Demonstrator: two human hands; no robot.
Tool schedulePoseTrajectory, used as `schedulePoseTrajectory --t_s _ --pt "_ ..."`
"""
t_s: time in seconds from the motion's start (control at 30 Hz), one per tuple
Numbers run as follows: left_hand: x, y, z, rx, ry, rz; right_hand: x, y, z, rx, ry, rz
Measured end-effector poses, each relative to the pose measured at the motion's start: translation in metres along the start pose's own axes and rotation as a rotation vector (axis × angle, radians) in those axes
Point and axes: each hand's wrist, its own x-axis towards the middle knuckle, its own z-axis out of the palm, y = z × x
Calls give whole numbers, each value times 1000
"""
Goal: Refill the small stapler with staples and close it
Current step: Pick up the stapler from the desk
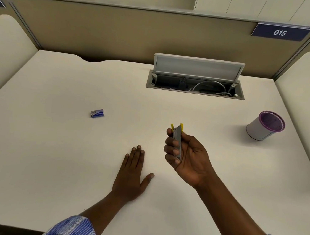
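Head view: a white table [55, 146] inside a cubicle, both forearms reaching in from the near edge.
Right hand [186, 155]: raised above the table, palm turned toward the camera, fingers curled around the stapler [177, 141].
Stapler: small, metal with yellow parts, held upright in the right hand; two yellow tips stick out above the fingers (whether it is open or closed cannot be told).
Left hand [132, 175]: flat on the table, palm down, fingers stretched out close together, thumb spread to the side, holding nothing.
Staple box [97, 113]: small and blue, lying on the table well apart from both hands, toward the far left.
Cup [265, 125]: white with a purple mesh rim, standing on the right side of the table.
Cable hatch [196, 76]: set into the far part of the table, lid flipped up, white cables visible inside.
Sign [280, 32]: dark blue, reads "015", on the partition at the far right.
Sleeves: blue striped, at both wrists.
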Motion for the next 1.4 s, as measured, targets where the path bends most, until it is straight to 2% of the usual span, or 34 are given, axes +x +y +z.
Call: schedulePoseTrajectory --t_s 0.4,0.7,1.1,1.4 --pt "0 0 0 -27 10 7 -2 -3 12 53 21 -23" --pt "-1 0 0 -38 32 16 -10 -8 27 140 -55 -22" --pt "0 0 1 -31 32 16 -11 -10 33 22 5 -69" --pt "0 0 0 -34 39 21 -15 -12 39 -42 -75 -51"
